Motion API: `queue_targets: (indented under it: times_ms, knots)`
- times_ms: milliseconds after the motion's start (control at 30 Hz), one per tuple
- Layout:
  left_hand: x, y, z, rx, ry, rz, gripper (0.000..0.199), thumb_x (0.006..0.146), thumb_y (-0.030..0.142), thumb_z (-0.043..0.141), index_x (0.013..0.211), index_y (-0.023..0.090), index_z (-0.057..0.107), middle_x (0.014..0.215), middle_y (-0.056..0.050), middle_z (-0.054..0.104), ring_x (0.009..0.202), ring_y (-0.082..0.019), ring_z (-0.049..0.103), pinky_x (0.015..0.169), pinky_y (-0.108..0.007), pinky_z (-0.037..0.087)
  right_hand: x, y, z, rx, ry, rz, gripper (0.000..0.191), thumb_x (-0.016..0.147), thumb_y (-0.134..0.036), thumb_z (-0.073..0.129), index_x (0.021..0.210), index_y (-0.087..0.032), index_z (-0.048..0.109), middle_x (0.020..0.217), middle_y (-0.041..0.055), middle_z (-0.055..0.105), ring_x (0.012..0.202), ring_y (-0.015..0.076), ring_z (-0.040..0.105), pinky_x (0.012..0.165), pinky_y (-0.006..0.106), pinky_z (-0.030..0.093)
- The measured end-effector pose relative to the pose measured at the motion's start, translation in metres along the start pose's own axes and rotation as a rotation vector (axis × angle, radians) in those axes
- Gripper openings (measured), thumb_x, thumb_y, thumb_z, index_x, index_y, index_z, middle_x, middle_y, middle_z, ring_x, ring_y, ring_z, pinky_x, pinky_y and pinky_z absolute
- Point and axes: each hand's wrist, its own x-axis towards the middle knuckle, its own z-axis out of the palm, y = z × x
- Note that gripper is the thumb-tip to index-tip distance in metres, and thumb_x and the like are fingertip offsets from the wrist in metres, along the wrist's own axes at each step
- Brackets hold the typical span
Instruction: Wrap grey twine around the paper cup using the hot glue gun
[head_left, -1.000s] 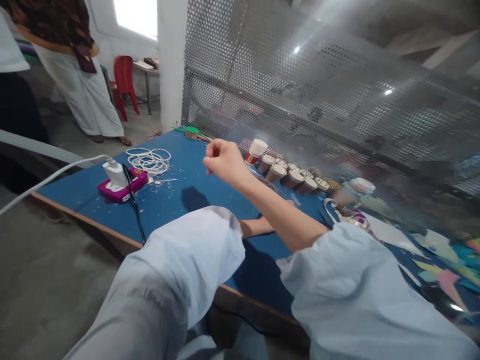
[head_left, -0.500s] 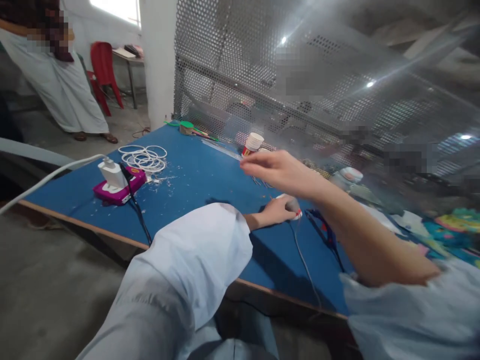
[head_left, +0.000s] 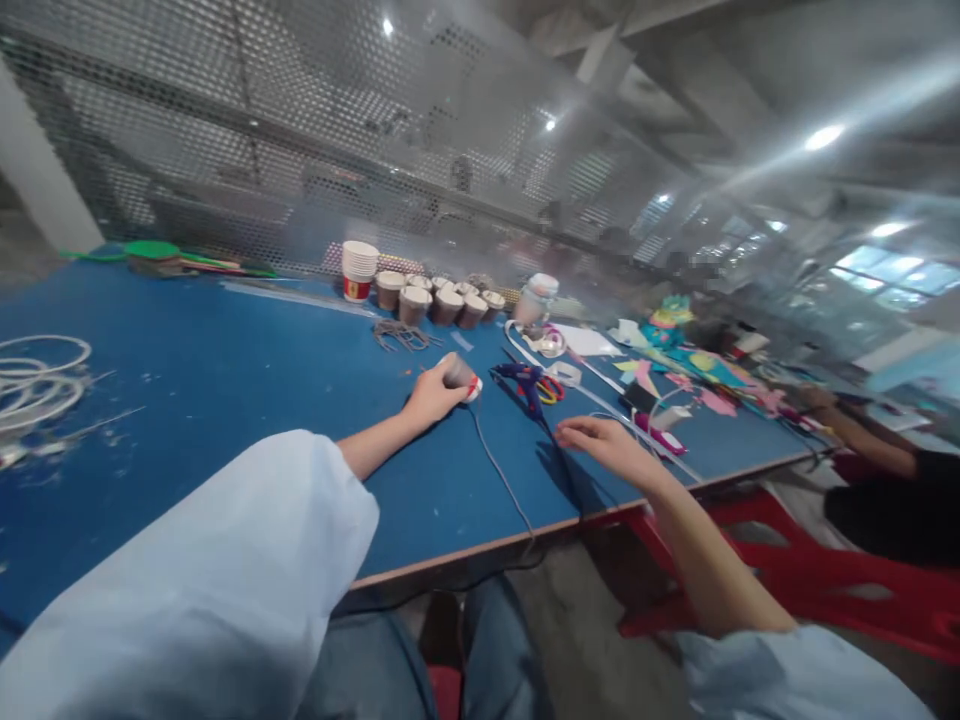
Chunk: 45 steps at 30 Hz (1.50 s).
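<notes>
My left hand (head_left: 433,393) is closed round a paper cup (head_left: 461,374) lying on its side, its wall greyish and its rim end red and white. From the cup a thin grey cord (head_left: 496,465) trails to the table's front edge. To the right, my right hand (head_left: 606,446) hovers with slightly bent fingers and nothing visible in them. A blue glue gun (head_left: 527,383) lies just beyond those fingertips, its black cable running down beside them. Orange-handled scissors (head_left: 551,389) lie against the gun.
Behind stand a stack of paper cups (head_left: 359,268), several brown cord-wrapped cups (head_left: 448,305) and a lidded jar (head_left: 535,298). Grey cord pieces (head_left: 405,335) lie before them. White cable coils (head_left: 41,385) lie left, a purple power strip (head_left: 660,432) right. Another person's arm (head_left: 862,430) rests at far right.
My view has swung right. My right hand has come down from above the left hand to beside the glue gun. My left hand still holds the cup.
</notes>
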Motion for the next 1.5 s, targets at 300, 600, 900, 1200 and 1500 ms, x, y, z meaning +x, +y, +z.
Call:
queue_targets:
  times_ms: [300,600,900,1200,1500]
  knots:
    - [-0.008,0.012,-0.005,0.036,0.029,-0.017,0.028,0.065,0.024,0.066,0.090,0.011,0.066,0.085,-0.006,0.071,0.079,-0.020,0.063,0.074,-0.029,0.048,0.090,0.002,0.034,-0.057,0.161,-0.062,0.032,0.069,-0.038,0.067,0.090,-0.014,0.068,0.079,0.0049,0.069,0.079,0.0221,0.062,0.075,0.032,0.047]
    - [-0.011,0.021,-0.004,0.020,0.032,-0.136,0.013,0.066,0.023,0.067,0.075,0.014,0.064,0.064,0.001,0.062,0.059,-0.013,0.054,0.057,-0.024,0.042,0.113,-0.018,0.044,0.131,0.056,-0.175,0.027,0.071,-0.034,0.055,0.087,-0.015,0.066,0.067,0.0031,0.065,0.063,0.0181,0.061,0.055,0.026,0.044]
    - [-0.013,0.019,-0.005,0.027,0.057,-0.195,0.017,0.068,0.026,0.068,0.082,0.015,0.065,0.072,0.000,0.065,0.069,-0.015,0.059,0.063,-0.024,0.045,0.058,-0.034,0.027,0.151,-0.116,-0.140,0.027,0.081,-0.043,0.049,0.075,-0.019,0.061,0.046,-0.0046,0.047,0.047,0.0132,0.047,0.051,0.026,0.038]
    - [-0.017,0.021,-0.005,0.129,0.048,-0.194,0.020,0.071,0.030,0.067,0.083,0.015,0.064,0.073,0.000,0.063,0.067,-0.015,0.057,0.062,-0.025,0.045,0.045,-0.039,0.040,0.085,-0.074,-0.166,0.027,0.076,-0.044,0.060,0.064,-0.022,0.050,0.053,-0.0047,0.044,0.048,0.0107,0.038,0.044,0.023,0.033]
    - [-0.016,0.025,-0.004,0.158,0.036,-0.157,0.020,0.072,0.028,0.065,0.088,0.016,0.066,0.078,-0.001,0.067,0.071,-0.016,0.059,0.064,-0.024,0.046,0.044,-0.043,0.044,0.074,-0.017,-0.171,0.029,0.075,-0.047,0.058,0.062,-0.022,0.048,0.052,-0.0046,0.046,0.046,0.0111,0.040,0.045,0.024,0.035]
